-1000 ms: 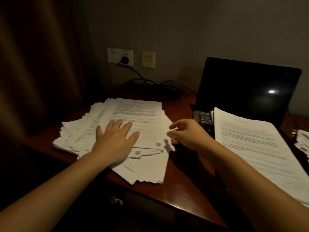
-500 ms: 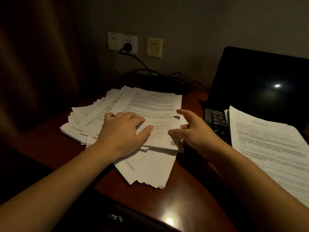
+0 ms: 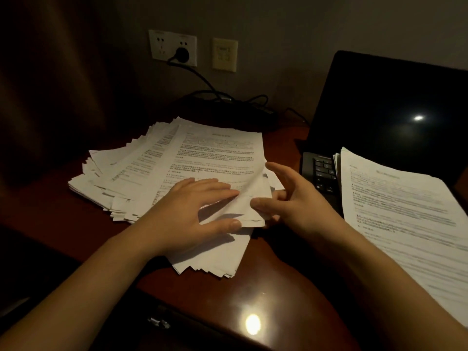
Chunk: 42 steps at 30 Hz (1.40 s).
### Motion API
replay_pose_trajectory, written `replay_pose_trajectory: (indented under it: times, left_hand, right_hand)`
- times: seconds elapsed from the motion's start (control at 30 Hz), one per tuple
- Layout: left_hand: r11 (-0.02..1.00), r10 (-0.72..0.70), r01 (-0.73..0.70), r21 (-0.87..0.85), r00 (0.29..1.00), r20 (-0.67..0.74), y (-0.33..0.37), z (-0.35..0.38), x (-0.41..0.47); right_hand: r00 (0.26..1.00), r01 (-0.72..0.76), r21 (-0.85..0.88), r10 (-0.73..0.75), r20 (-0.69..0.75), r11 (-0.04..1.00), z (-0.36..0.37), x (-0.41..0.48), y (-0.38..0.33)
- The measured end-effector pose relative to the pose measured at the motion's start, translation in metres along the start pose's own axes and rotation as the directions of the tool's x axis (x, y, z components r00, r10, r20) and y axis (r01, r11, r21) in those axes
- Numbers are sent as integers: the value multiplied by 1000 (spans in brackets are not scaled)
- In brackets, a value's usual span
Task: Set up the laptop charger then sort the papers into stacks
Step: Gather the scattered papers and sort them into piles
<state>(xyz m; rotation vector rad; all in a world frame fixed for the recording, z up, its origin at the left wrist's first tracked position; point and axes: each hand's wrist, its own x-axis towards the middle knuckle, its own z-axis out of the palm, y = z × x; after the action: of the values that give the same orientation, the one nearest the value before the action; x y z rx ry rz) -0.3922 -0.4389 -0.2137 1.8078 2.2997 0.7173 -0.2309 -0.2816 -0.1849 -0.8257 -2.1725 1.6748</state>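
Sorting stage of the task. The left hand (image 3: 192,211) lay flat, fingers straight, on the loose pile of printed sheets (image 3: 131,171) fanned over the wooden desk (image 3: 253,300). It gripped nothing, and its weight probably kept the lower sheets from sliding. The right hand (image 3: 298,201) pinched the near right corner of the top sheet (image 3: 217,153), thumb above and curled fingers below, with the index finger extended along the edge. That corner was raised off the pile, which suggests one page was being separated for transfer.

A squared stack (image 3: 405,211) rested on the open laptop (image 3: 379,110), covering most of its keyboard (image 3: 324,171), and was the likely destination. The screen was dark.

The charger plug (image 3: 182,54) sat in the wall socket (image 3: 162,44), and its cable (image 3: 202,79) ran down behind the pile toward the laptop. The laptop end was too dark to confirm, though the charger step appeared complete.
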Motion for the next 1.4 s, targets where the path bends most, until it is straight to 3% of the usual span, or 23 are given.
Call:
replay_pose_trajectory:
  times: [0.17,0.27,0.4,0.5,0.63,0.7,0.87,1.1,1.23,1.4]
  left_hand:
    - [932,-78,22,-363,987,-141,2,-3,-4]
    - [891,-170,34,-452,949,-265,2,-3,-6]
    - [819,-232,24,-573,927,-294,1,-6,-10]
    - [839,-232,28,-543,922,-310,2,-6,-10]
    - [905,-172,96,-413,974,-150,0,-5,-10]
    - [926,-186,122,-358,971,-150,-2,-5,-10]
    - [884,-208,112,-454,964,-165,-4,-5,-10]
    - [881,-199,119,-457,971,-131,-2,-7,-9]
    - [868,-225,102,-487,953,-201,-1,-6,-8]
    - [867,-301,120,-484,900,-316,-3,-6,-6]
  right_hand:
    - [998,63,-55,-64,-11,997,6,3,6]
    - [998,26,11,-27,55,1000,-4,6,7]
    - [997,22,37,-25,69,999,-8,5,7]
    - [998,47,37,-49,46,998,-3,4,7]
    - [997,75,17,-75,-23,997,3,3,6]
    - [993,101,-30,-102,-59,994,8,3,7]
    - [994,84,-6,-84,-63,996,8,5,10]
    - [996,73,46,-71,-50,996,8,4,6]
    - [994,76,57,-72,-76,995,11,7,8]
    - [999,39,91,-42,28,995,1,4,8]
